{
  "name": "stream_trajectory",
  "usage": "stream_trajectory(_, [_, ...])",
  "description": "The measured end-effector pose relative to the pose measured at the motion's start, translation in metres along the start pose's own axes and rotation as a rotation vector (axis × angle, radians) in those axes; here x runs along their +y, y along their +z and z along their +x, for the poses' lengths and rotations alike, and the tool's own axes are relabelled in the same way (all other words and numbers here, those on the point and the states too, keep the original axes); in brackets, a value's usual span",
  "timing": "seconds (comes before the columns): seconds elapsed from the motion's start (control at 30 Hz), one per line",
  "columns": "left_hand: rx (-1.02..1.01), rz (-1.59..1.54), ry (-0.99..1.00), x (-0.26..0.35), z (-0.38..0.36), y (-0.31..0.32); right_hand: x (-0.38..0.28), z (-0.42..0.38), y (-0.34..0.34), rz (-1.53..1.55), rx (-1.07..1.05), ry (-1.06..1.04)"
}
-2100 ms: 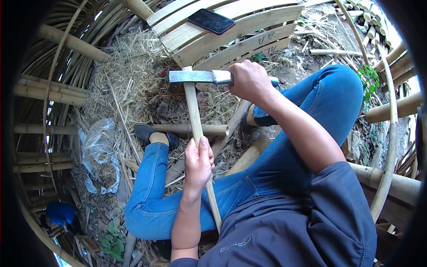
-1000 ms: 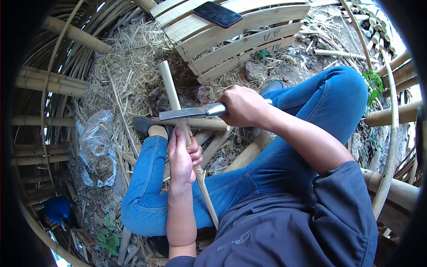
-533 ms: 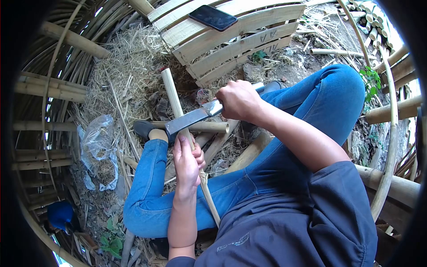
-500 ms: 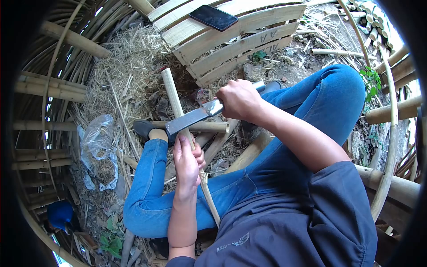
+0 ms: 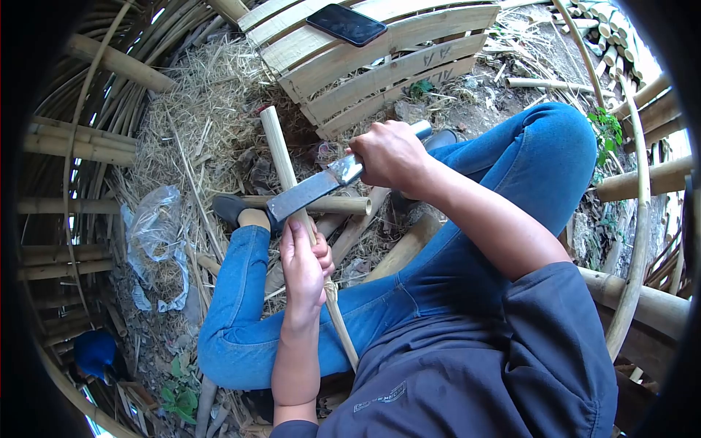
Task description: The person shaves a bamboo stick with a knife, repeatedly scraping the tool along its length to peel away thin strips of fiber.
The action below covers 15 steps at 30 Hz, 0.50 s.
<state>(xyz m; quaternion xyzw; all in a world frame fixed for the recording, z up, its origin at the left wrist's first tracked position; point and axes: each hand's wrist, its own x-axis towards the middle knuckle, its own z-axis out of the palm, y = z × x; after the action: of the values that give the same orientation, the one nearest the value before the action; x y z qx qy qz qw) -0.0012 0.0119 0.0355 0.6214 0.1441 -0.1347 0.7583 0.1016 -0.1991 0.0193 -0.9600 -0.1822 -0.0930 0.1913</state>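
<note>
My left hand (image 5: 304,264) is closed round a pale bamboo stick (image 5: 279,150), which slants from the upper left down across my thigh. A broad flat metal blade (image 5: 305,195) lies across the stick just above those fingers. My right hand (image 5: 391,157) is wrapped round the handle of this bladed tool, and the handle's light end (image 5: 421,130) sticks out beyond the fist. Below the left hand, the lower part of the stick shows a knot and reaches my shirt. Behind the blade lies a cut bamboo piece (image 5: 347,205).
A slatted wooden crate (image 5: 409,36) bears a dark phone (image 5: 347,25). Dry straw (image 5: 197,95) and a clear plastic bag (image 5: 155,226) lie at left. A bamboo pole (image 5: 657,306) runs at right, and cut bamboo (image 5: 617,36) is piled at the upper right.
The whole view has shifted slightly. The blade still lies across the stick near my left fingers, and both hands keep their grips.
</note>
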Motion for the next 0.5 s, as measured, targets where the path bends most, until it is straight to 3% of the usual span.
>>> stream_trajectory(0.17, [-0.020, 0.011, 0.005, -0.002, -0.001, 0.001, 0.006, 0.000, 0.006, 0.036, 0.085, -0.001])
stream_trajectory(0.2, [-0.030, 0.025, -0.007, -0.005, -0.003, 0.004, 0.007, 0.005, 0.002, 0.017, 0.057, 0.131])
stream_trajectory(0.27, [-0.050, 0.051, -0.035, -0.012, -0.009, 0.014, 0.023, 0.013, -0.010, -0.023, 0.107, 0.185])
stream_trajectory(0.5, [-0.078, 0.057, -0.025, -0.012, -0.007, 0.015, 0.025, 0.014, -0.010, 0.006, 0.096, 0.254])
